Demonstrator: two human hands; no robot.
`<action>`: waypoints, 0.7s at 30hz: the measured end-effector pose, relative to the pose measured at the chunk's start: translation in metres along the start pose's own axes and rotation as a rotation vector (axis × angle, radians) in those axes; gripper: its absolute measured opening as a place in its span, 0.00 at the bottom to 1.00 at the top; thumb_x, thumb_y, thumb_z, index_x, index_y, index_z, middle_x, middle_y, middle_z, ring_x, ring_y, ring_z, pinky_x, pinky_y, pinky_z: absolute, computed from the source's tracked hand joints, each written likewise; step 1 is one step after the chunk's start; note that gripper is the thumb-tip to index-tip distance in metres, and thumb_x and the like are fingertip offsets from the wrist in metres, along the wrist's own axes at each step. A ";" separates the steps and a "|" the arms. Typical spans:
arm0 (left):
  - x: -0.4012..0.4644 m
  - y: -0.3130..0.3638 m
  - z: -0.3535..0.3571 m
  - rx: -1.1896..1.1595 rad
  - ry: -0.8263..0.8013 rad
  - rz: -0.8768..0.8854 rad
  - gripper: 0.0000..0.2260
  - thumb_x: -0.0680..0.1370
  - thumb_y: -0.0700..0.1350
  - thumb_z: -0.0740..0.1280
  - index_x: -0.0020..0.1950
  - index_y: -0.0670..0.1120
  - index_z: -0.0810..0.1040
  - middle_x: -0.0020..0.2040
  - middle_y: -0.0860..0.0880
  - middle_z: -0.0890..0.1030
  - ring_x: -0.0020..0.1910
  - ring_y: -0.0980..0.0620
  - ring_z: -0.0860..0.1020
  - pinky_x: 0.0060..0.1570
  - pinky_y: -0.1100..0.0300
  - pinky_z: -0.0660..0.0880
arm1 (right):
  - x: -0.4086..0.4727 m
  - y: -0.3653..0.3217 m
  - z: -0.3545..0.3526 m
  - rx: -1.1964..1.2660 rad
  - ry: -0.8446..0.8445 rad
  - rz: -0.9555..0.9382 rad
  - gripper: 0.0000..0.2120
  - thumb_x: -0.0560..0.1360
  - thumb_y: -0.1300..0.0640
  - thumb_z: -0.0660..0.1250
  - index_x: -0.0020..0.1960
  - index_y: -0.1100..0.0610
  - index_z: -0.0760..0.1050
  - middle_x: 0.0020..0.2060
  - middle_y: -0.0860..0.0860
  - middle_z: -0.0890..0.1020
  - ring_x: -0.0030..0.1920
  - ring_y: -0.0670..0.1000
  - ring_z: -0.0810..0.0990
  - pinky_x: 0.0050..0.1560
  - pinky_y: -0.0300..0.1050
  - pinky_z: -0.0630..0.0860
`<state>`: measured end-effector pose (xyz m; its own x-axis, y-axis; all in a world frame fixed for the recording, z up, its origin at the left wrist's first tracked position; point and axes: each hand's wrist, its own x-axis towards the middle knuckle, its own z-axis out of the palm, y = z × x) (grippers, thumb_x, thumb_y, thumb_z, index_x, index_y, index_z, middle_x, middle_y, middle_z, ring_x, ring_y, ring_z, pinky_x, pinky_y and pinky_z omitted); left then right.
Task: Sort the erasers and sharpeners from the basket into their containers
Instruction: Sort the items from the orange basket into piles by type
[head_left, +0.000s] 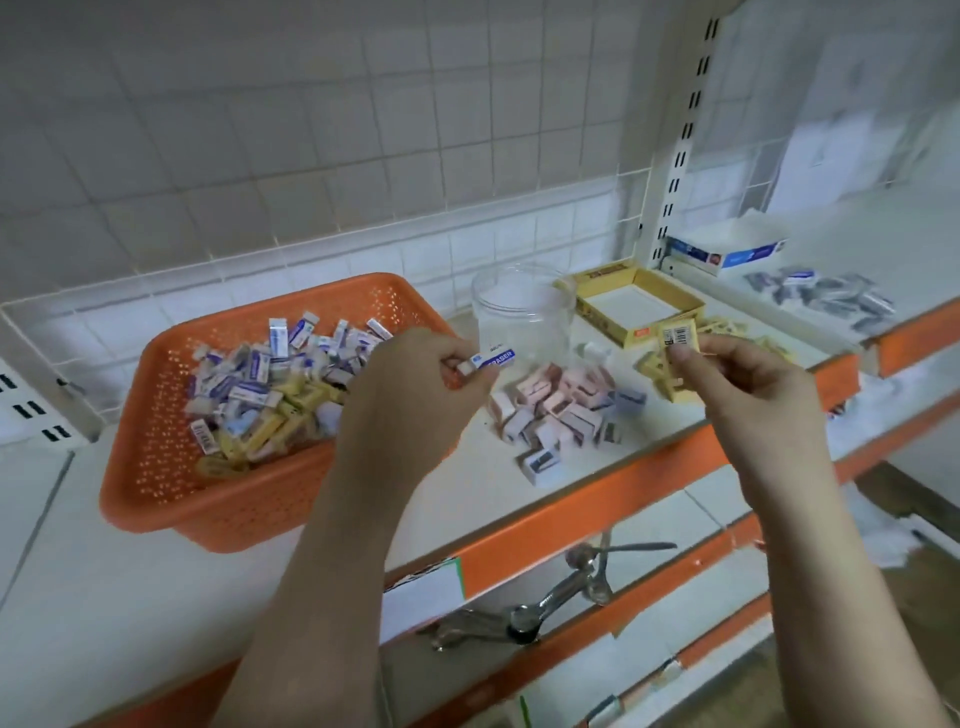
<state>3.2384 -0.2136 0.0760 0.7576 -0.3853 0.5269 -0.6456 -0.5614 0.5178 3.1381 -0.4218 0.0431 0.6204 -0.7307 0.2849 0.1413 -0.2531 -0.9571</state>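
Head view: a perforated orange plastic basket (156, 441) is seen at the shelf's (519, 467) left end, heaped with small boxy erasers and sharpeners. 1 white sleeved eraser (492, 359) is pinched by the left hand (415, 384) just past the basket's right rim. 1 yellow barcoded packet (676, 335) is pinched by the right hand (737, 374). Behind them stand a clear round jar (519, 312) and a yellow cardboard box (636, 304). Pink blocky sharpeners (561, 410) lie loose near the front edge.

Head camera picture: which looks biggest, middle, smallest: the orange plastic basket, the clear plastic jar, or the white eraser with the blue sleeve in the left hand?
1. Orange plastic basket, clearly biggest.
2. Clear plastic jar, middle.
3. White eraser with the blue sleeve, pinched in the left hand, smallest.
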 end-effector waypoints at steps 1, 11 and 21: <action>0.002 0.008 0.010 0.003 -0.006 0.000 0.11 0.72 0.49 0.72 0.51 0.45 0.83 0.39 0.53 0.77 0.36 0.59 0.72 0.38 0.66 0.70 | 0.007 0.004 -0.012 -0.005 0.006 0.000 0.05 0.73 0.54 0.71 0.48 0.53 0.80 0.35 0.52 0.81 0.36 0.44 0.76 0.41 0.35 0.71; 0.001 0.117 0.108 0.048 0.095 -0.299 0.10 0.73 0.50 0.71 0.51 0.47 0.82 0.43 0.51 0.79 0.41 0.53 0.77 0.43 0.58 0.74 | 0.146 0.050 -0.131 -0.401 -0.314 -0.083 0.11 0.73 0.54 0.70 0.54 0.56 0.82 0.38 0.54 0.82 0.31 0.42 0.73 0.30 0.26 0.67; 0.011 0.167 0.144 0.095 0.137 -0.435 0.12 0.72 0.51 0.72 0.52 0.46 0.82 0.42 0.50 0.80 0.42 0.52 0.77 0.42 0.59 0.71 | 0.196 0.053 -0.128 -0.640 -1.034 -0.151 0.08 0.74 0.58 0.69 0.53 0.53 0.82 0.48 0.43 0.82 0.47 0.38 0.77 0.44 0.23 0.67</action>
<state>3.1526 -0.4169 0.0707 0.9323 -0.0026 0.3617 -0.2541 -0.7164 0.6498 3.1684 -0.6598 0.0549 0.9922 0.1064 -0.0652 0.0408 -0.7703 -0.6364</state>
